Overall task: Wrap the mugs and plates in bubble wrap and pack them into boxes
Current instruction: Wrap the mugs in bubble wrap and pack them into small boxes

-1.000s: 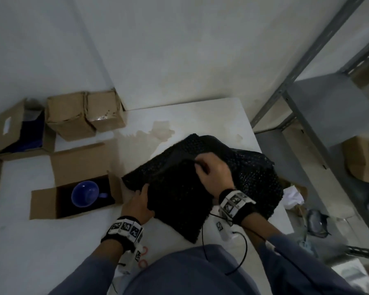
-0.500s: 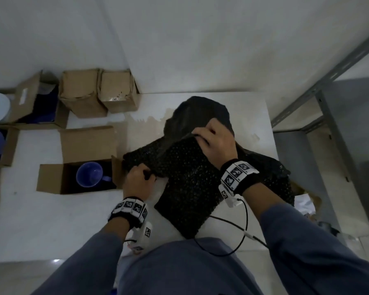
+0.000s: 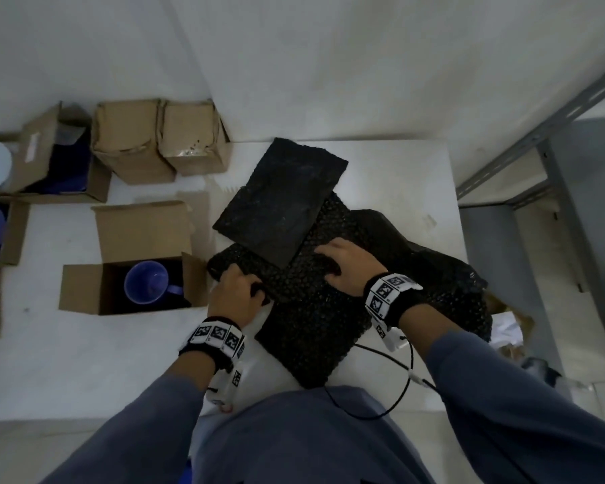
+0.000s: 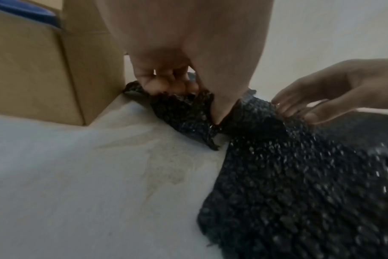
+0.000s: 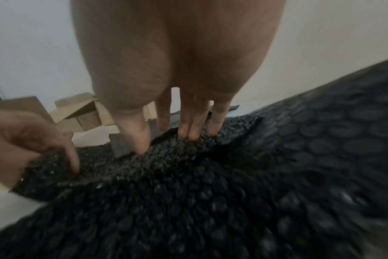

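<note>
1. The left hand (image 3: 236,291) sits at the left edge of the black bubble wrap (image 3: 311,323). Its fingers (image 4: 166,84) are curled around a bunched corner of the sheet, and the thumb presses into the wrap from the other side.
2. The right hand (image 3: 348,267) lies on top of the wrap, further right. Its fingers (image 5: 188,126) are nearly straight and close together, with the tips and thumb pressing down on a raised fold. I cannot tell whether they pinch it.
3. The wrap is dark and covered in small rounded bubbles that catch glints of light. A smoother, flatter rectangular flap (image 3: 280,200) lies folded back toward the wall.
4. The sheet rests on a pale, faintly stained tabletop (image 3: 84,361).
5. Just left of the wrap stands an open brown cardboard box (image 3: 84,291) with a glossy blue mug (image 3: 147,282) upright inside it.
6. More cardboard boxes (image 3: 161,138), matte and creased, stand against the wall.
</note>
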The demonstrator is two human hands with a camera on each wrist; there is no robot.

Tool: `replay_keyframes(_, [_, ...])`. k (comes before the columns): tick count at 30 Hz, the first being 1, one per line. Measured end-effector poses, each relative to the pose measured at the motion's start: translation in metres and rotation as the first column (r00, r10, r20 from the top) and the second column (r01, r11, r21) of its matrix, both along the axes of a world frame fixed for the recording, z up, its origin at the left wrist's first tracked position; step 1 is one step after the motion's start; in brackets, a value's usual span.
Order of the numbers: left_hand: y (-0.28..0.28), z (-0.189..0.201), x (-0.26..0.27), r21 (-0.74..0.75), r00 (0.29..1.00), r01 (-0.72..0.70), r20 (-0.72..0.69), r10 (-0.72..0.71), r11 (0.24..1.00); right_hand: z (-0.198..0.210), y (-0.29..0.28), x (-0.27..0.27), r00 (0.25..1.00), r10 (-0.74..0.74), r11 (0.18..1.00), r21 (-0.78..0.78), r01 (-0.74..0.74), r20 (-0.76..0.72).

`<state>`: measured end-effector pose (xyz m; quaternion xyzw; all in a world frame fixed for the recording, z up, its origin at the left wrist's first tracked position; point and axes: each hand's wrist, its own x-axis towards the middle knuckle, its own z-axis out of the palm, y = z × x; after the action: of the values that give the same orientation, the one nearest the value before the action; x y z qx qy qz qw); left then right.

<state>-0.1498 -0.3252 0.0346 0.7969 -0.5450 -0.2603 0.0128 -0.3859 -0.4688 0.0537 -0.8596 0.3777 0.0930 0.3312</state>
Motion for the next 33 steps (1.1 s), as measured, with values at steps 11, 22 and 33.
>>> replay_keyframes(11, [-0.037,0.004,0.009,-0.131,0.920,-0.372,-0.186,0.346,0.919,-0.025,0.056,-0.038,0.882,0.469,0.854,-0.229,-0.467,-0.046])
replay_keyframes(22, [-0.045,0.015,-0.003,-0.063,0.889,-0.344,-0.342,0.304,0.937,-0.024,0.060,-0.029,0.972,0.202,0.977,-0.089,-0.191,0.124])
replay_keyframes(33, [-0.012,0.075,-0.004,-0.293,0.756,0.284,-0.517,-0.401,0.913,0.016,0.038,-0.002,0.971,0.005,0.999,0.039,-0.014,0.239])
